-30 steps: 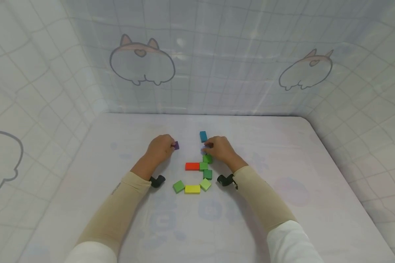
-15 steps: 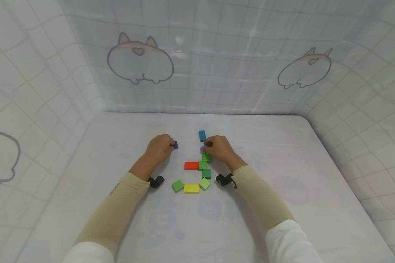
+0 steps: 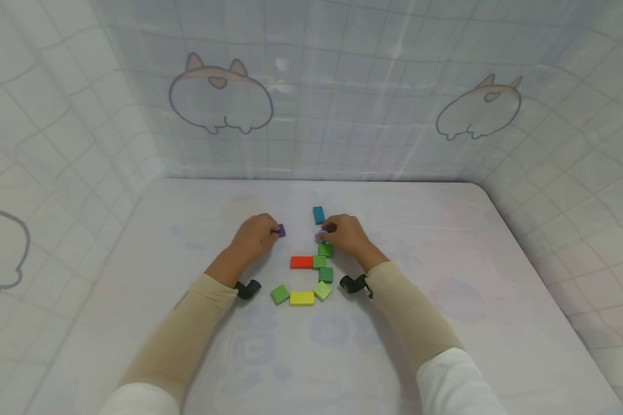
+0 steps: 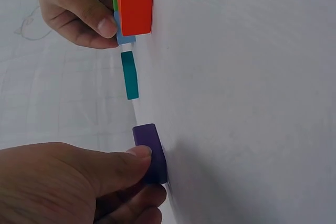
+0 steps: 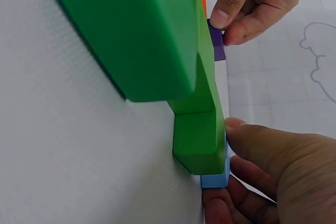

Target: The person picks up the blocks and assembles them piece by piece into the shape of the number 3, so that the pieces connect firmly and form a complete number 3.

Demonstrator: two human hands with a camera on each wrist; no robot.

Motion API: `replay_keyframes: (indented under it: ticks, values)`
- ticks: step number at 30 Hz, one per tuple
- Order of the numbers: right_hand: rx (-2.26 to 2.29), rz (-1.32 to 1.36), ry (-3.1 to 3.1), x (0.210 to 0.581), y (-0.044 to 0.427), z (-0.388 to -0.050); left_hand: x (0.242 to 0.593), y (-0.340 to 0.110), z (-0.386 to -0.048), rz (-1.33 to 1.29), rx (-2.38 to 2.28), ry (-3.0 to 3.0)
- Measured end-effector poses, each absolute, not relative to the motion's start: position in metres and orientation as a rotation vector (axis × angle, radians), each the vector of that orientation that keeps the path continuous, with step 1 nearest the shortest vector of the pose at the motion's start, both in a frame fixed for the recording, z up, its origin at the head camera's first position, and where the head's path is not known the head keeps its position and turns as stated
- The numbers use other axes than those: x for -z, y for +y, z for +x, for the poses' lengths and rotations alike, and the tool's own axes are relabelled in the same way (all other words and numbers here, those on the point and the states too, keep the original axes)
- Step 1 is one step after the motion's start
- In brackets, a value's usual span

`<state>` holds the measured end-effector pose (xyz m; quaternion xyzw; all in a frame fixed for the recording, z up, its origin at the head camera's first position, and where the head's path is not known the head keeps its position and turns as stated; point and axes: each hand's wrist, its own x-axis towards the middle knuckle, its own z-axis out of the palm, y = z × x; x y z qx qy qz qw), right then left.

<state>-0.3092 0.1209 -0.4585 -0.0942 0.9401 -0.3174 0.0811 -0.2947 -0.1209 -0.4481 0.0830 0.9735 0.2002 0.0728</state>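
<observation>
My left hand (image 3: 256, 235) pinches a purple block (image 4: 150, 153) between thumb and fingers, down at the table surface. On the other side, my right hand (image 3: 345, 234) holds a light blue block (image 5: 214, 181) by its sides, just beyond a green block (image 3: 325, 249). A teal-blue block (image 3: 319, 215) lies a little farther back, touched by neither hand. Toward me, a green block (image 3: 319, 261) adjoins a red block (image 3: 301, 262), with a darker green block (image 3: 326, 275) close by. Most of the light blue block is hidden by my fingers in the head view.
Nearer to me, a yellow block (image 3: 302, 298) lies between a tilted green block (image 3: 280, 294) and a lime green block (image 3: 322, 291). The white cloth-covered table (image 3: 446, 242) ends at a patterned curtain (image 3: 342, 115) behind and at both sides.
My left hand, pinching the purple block, has shifted slightly to the right over the last half second. The right hand stays at the light blue block, and the other blocks lie as before.
</observation>
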Motion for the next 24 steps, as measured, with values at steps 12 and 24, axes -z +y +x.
replay_keyframes:
  ticks: [12, 24]
  values:
    - [0.958, -0.276, 2.803, 0.461, 0.1205, -0.3093, 0.4512, -0.1223, -0.2954, 0.278, -0.638, 2.944]
    - [0.988, -0.278, 2.802, 0.4664, 0.1211, -0.3091, 0.4539, -0.1231, -0.2949, 0.273, -0.653, 2.943]
